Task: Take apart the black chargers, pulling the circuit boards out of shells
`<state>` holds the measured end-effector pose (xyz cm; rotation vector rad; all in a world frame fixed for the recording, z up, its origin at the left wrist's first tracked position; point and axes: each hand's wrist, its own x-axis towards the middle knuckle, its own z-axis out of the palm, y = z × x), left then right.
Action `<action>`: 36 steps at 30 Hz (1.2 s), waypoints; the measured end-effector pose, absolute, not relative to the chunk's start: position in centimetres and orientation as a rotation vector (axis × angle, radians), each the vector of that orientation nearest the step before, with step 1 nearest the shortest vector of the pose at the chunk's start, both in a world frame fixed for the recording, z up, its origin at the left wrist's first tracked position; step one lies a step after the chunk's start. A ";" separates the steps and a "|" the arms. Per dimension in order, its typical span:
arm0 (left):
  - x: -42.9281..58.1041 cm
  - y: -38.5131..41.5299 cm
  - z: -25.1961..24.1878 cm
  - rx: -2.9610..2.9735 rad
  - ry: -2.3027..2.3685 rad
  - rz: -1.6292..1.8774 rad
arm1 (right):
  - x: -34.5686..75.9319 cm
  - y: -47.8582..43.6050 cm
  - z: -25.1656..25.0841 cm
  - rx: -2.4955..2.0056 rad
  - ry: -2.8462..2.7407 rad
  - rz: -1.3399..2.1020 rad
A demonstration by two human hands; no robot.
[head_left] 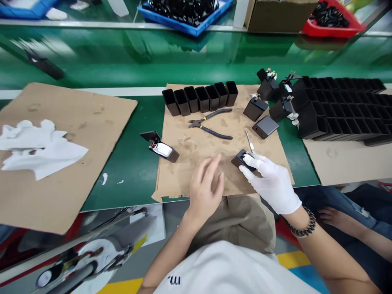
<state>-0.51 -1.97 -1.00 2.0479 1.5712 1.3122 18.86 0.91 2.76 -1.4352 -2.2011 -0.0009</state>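
A small black part (pixel 243 159) is pinned on the cardboard sheet (pixel 190 147) by closed fingertips of the gloved right hand (pixel 272 183); it is best kept flat and steady. The bare left hand (pixel 205 185) is held open, empty.

White-gloved right grip (pixel 272 185) with a dark beaded bracelet (pixel 301 226), bare left grip (pixel 205 188), white shirt (pixel 232 269) with small dark mark

Taking the pliers (pixel 211 123) as my mark, I see a row of casings (pixel 200 99) just behind them and an opened unit (pixel 161 149) to their left. Stacked casings (pixel 343 110) sit well to their right, and a small housing (pixel 241 158) lies before them, rightward.
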 end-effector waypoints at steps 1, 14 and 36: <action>-0.3 -1.8 -0.9 2.105 1.532 1.262 | 19.0 1.0 2.4 -1.419 -2.208 0.027; 0.3 0.2 -0.1 2.621 1.464 0.929 | 19.1 1.4 2.0 -1.429 -2.089 0.131; -1.6 -1.8 -0.6 2.148 1.679 1.303 | 20.4 4.1 4.1 -1.063 -0.790 1.734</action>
